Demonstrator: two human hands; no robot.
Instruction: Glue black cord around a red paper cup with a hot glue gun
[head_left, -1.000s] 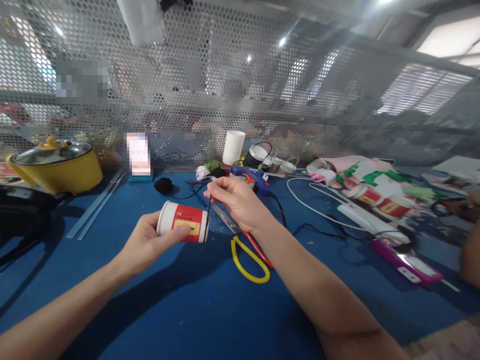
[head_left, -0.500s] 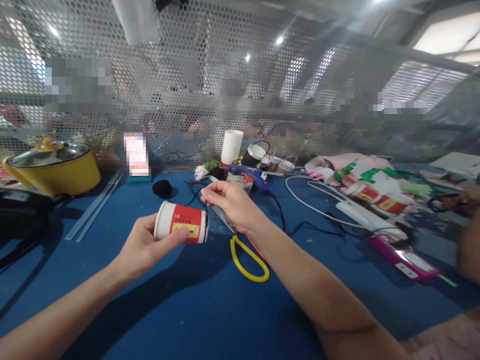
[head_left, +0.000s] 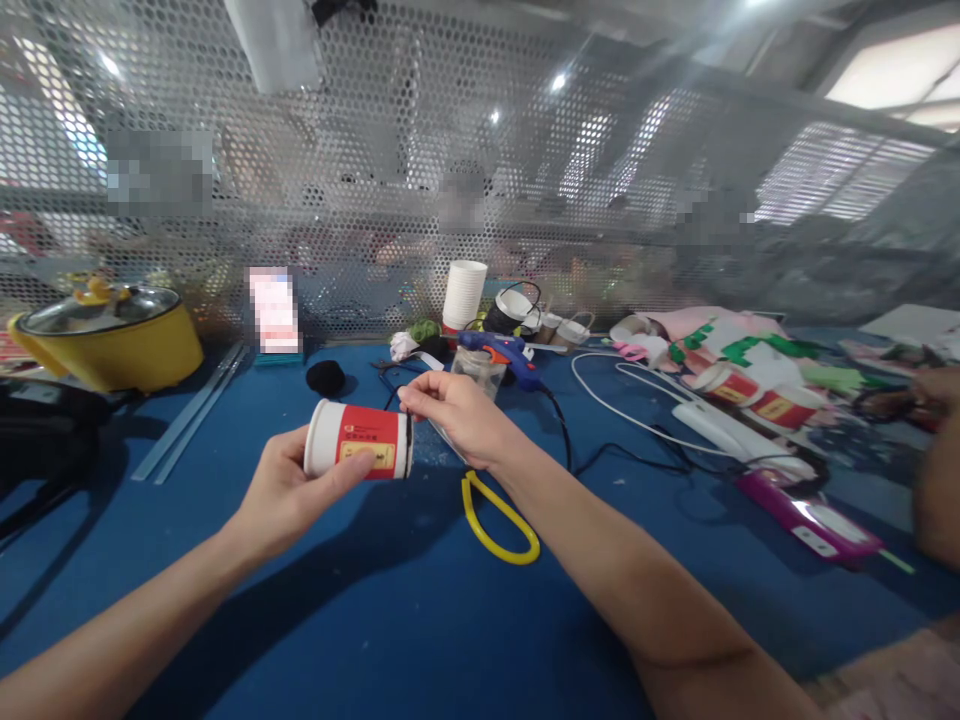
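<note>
My left hand grips a red and white paper cup lying on its side, its bottom end turned to the right. My right hand is pinched on a thin black thread right at the cup's bottom end. The thread trails back toward a black yarn ball on the blue table. Yellow-handled scissors lie on the table under my right wrist.
A blue glue gun, a stack of white cups and white cables lie behind my hands. A yellow pot stands far left. Red cups, paper scraps and a purple tool crowd the right. Another person's arm is at the right edge.
My right hand has drawn the thread slightly left and closer to the cup's bottom end. The cup has shifted a little up and left in my left hand.
</note>
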